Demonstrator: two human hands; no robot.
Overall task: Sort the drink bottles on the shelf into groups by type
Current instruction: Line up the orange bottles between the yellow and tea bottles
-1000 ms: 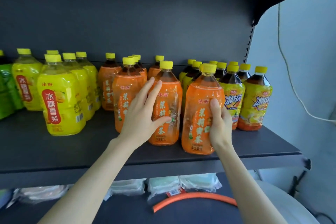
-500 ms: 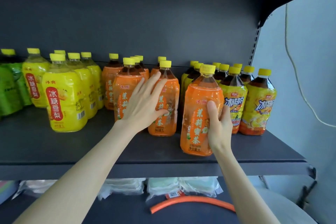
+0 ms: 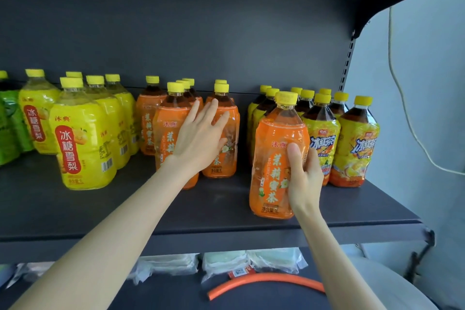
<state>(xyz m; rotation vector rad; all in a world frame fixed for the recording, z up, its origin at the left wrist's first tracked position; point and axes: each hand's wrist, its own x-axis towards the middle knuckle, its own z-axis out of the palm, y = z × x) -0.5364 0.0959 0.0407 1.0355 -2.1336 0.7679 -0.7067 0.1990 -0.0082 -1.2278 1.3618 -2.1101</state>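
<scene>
One dark grey shelf, pale wall beside it, cord perhaps hanging.

A bare strip of shelf is running along the front, widest at the left. A dark gap is standing open between the orange bottles and the iced-tea bottles. The front bottle, gripped by the right hand, is crowding its right side. The yellow bottles are walling off the left.
</scene>
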